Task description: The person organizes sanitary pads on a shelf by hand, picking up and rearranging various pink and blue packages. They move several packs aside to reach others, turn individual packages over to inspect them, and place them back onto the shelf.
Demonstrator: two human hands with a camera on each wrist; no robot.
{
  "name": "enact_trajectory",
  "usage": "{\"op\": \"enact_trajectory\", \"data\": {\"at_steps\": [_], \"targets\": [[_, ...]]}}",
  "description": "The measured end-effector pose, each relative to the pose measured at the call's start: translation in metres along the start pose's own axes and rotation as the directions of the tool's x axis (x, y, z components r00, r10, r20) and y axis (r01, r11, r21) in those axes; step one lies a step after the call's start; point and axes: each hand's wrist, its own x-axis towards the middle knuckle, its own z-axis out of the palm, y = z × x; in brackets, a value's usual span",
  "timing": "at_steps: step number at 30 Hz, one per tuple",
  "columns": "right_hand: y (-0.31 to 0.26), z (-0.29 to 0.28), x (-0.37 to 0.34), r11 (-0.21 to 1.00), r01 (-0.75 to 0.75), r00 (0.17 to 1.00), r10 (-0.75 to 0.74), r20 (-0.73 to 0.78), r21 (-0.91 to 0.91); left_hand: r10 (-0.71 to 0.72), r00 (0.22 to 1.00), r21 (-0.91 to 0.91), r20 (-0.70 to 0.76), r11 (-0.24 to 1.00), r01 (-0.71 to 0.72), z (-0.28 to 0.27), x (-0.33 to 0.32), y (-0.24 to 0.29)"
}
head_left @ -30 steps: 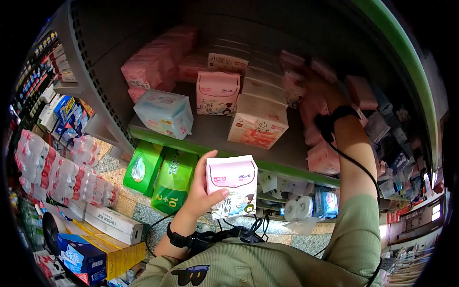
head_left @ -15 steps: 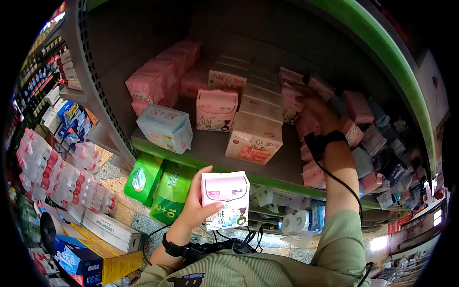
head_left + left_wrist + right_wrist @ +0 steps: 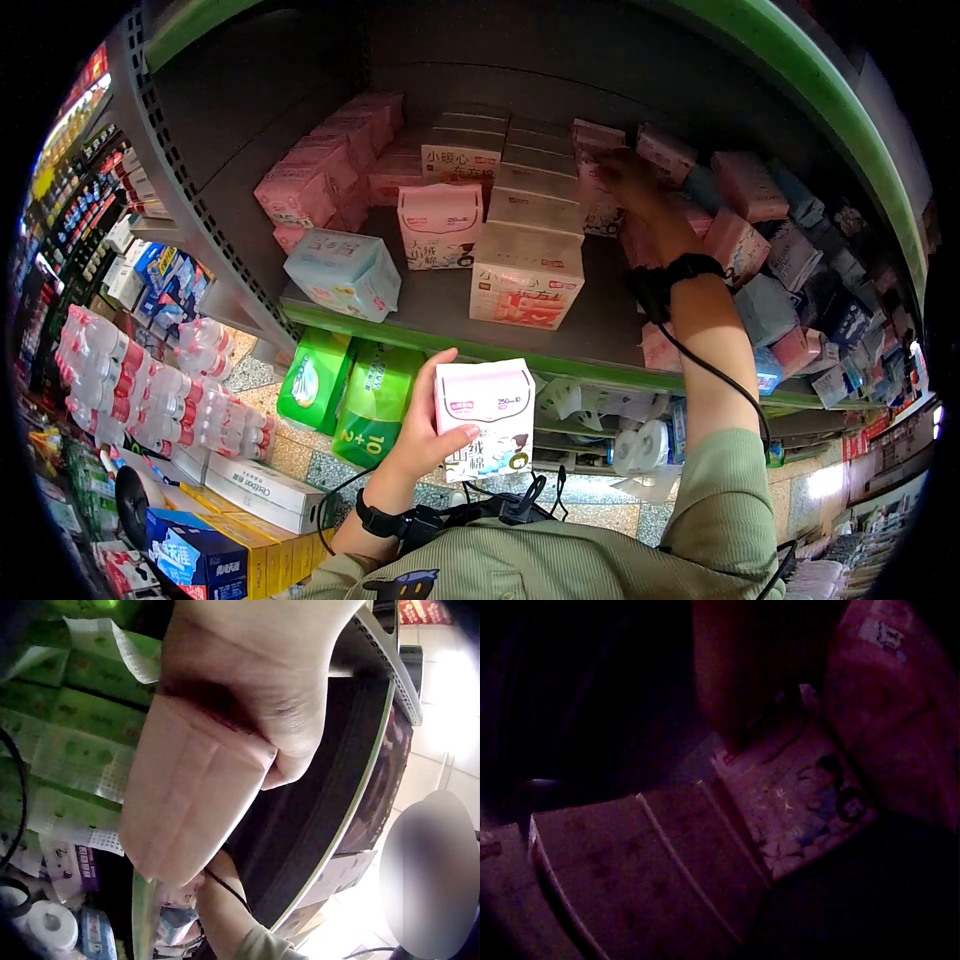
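Observation:
My left hand [image 3: 425,440] grips a pink-and-white pack of sanitary pads [image 3: 485,425] in front of the shelf, thumb across its printed front. In the left wrist view the pack's plain pink side [image 3: 187,795] shows below the left hand [image 3: 259,682]. Deep on the shelf, my right hand [image 3: 640,190] holds the top of a similar standing pad pack [image 3: 600,205]. The right wrist view is very dark; there the right hand [image 3: 739,675] covers the top edge of that pack [image 3: 799,799], and most of its fingers are hidden.
Beige boxed packs [image 3: 525,285] stand in a row left of the right hand. One pink pack [image 3: 440,225], a light blue pack [image 3: 345,275] and stacked pink packs [image 3: 300,190] sit farther left. Jumbled packs [image 3: 795,255] fill the right side. Green tissue packs [image 3: 375,405] lie below the shelf edge.
The view has shifted slightly. My right hand, a blur over the packs a second ago, is now at the top of the standing pack. My left hand keeps its pack.

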Motion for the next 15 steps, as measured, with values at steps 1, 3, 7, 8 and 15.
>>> {"op": "enact_trajectory", "data": {"at_steps": [1, 3, 7, 8, 15], "targets": [[0.009, 0.005, 0.001, 0.999, 0.030, 0.999, -0.029, -0.030, 0.032, -0.005, 1.000, 0.002, -0.003, 1.000, 0.005, 0.001, -0.001, 0.001], [0.024, 0.015, 0.005, 0.997, 0.074, 0.993, -0.072, -0.092, 0.027, -0.015, 1.000, 0.004, -0.002, 1.000, 0.015, 0.004, -0.001, 0.002], [0.007, 0.010, 0.003, 0.999, -0.019, 0.996, 0.022, -0.092, 0.037, -0.021, 1.000, -0.008, 0.008, 1.000, 0.021, 0.006, -0.001, -0.001], [-0.002, 0.004, -0.001, 0.994, -0.077, 0.995, 0.082, -0.060, 0.075, -0.024, 1.000, -0.004, 0.012, 1.000, 0.024, 0.008, 0.000, -0.002], [0.000, 0.011, -0.004, 0.998, -0.066, 0.997, 0.067, -0.046, 0.013, -0.004, 1.000, 0.066, 0.027, 0.998, 0.002, 0.014, 0.003, 0.003]]}}
